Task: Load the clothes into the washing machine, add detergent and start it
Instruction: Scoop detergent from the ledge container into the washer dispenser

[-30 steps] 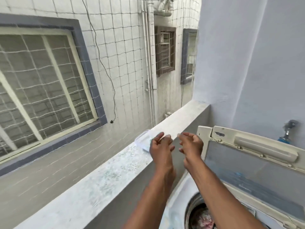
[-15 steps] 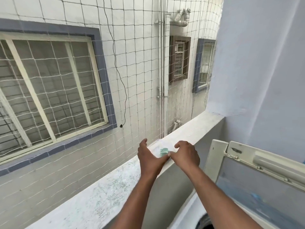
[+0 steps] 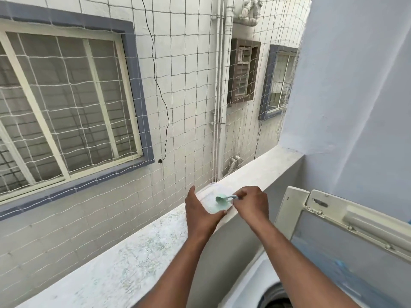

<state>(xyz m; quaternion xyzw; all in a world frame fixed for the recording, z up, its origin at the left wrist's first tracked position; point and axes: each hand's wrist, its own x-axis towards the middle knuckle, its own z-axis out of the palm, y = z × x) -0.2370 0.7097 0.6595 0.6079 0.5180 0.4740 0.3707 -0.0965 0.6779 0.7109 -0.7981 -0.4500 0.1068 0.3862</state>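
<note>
- Washer [image 3: 251, 283] is seen at bottom right, lid [image 3: 347, 247] propped up behind the drum opening; clothes can't be told from here, drum is mostly cut off.
- Both forearms are stretched fwd from bottom edge to the ledge [image 3: 133, 252], beside the washer.
- Tub [image 3: 213, 200], clear plastic w/ pale detergent inside, is set on the ledge, prob. kept there for easy reach while loading.
- Left hand [image 3: 201, 215] is wrapped round the tub's near-left side, thumb along the front, so it's steadied vs. sliding.
- Right hand [image 3: 251, 203] is closed on the scoop [image 3: 223, 198] handle in a pinch, knuckles up, bowl dipped in the tub.
- Step is judged as scooping detergent.
- Netting [image 3: 189, 96] and window [image 3: 66, 103] lie beyond.
</note>
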